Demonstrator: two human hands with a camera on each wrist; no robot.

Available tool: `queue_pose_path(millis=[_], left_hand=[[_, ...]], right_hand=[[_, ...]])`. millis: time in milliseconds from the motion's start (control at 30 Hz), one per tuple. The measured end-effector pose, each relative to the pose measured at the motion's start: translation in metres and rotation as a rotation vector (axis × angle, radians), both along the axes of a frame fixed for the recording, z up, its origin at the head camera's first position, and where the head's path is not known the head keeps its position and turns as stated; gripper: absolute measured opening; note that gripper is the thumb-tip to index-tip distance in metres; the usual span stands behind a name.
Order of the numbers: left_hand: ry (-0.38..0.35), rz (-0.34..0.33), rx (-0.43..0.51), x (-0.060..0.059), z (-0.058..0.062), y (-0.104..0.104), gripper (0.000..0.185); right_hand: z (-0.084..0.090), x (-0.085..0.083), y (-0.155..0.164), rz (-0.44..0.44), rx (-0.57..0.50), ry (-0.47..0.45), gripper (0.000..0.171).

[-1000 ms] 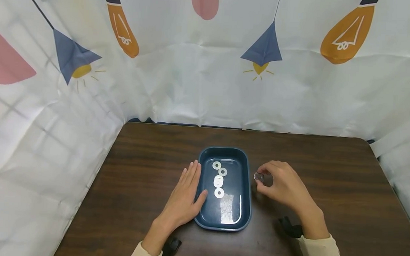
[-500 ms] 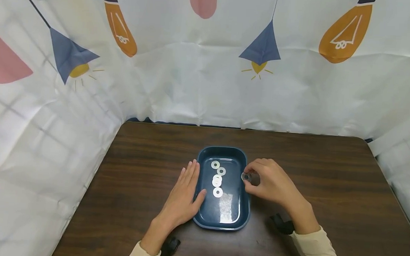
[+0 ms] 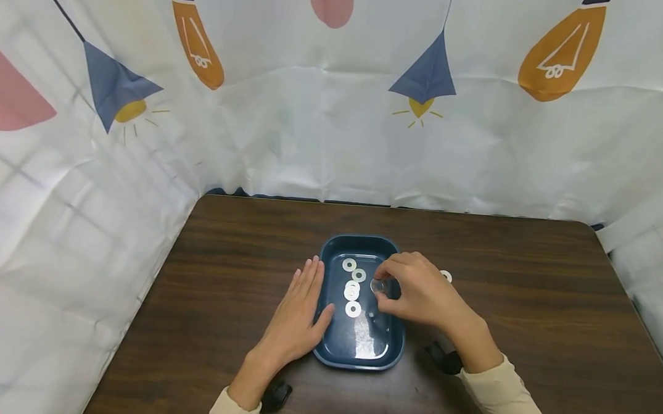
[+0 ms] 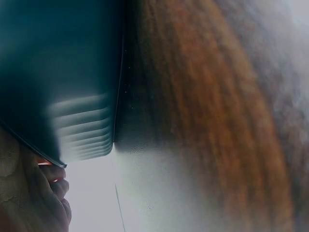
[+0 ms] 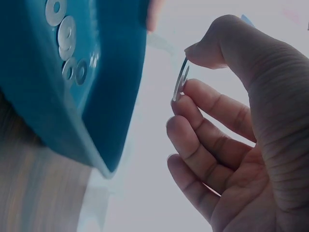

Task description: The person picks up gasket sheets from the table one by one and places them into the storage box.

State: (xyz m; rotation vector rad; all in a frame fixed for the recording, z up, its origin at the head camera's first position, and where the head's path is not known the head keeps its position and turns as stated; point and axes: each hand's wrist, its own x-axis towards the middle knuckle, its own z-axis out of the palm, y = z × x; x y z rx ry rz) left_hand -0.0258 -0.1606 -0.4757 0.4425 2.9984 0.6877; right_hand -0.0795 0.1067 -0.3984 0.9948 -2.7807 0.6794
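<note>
Pinching one washer (image 5: 181,79) edge-on over the tray (image 3: 385,351), right hand (image 3: 417,291); left hand (image 3: 299,313) flat against the tray's left wall. Five washers (image 3: 353,288) in, one loose washer (image 3: 446,275) right of the tray.

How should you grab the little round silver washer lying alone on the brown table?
The flat silver washer lies flat on the dark wooden table, right of the dark blue tray. Probably come from above and pinch its thin outer rim between thumb and fingertip, perhaps tipping one edge up first, since lying flat it gives no side to hold.
</note>
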Motion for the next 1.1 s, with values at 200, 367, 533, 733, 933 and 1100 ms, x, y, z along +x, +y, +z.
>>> queue_pose_path(millis=[200,367,533,733,933,1100], left_hand=[[0.006,-0.005,0.011,-0.001,0.0,0.0,0.086],[0.005,-0.016,0.009,-0.003,0.001,-0.002,0.083],[-0.011,-0.02,0.009,-0.004,0.001,-0.003,0.082],[0.016,-0.028,0.012,-0.002,0.0,-0.002,0.08],[0.034,-0.025,0.011,0.0,-0.002,-0.002,0.079],[0.033,-0.03,0.015,-0.001,-0.003,-0.002,0.079]], right_hand=[[0.003,-0.004,-0.011,0.049,0.016,0.006,0.019],[0.008,-0.008,-0.02,0.085,0.049,0.028,0.02],[0.011,-0.012,-0.027,0.124,0.059,0.007,0.019],[0.005,-0.015,-0.036,0.168,0.079,-0.042,0.016],[0.003,-0.016,-0.045,0.21,0.083,-0.042,0.015],[0.004,-0.018,-0.05,0.216,0.109,-0.048,0.016]])
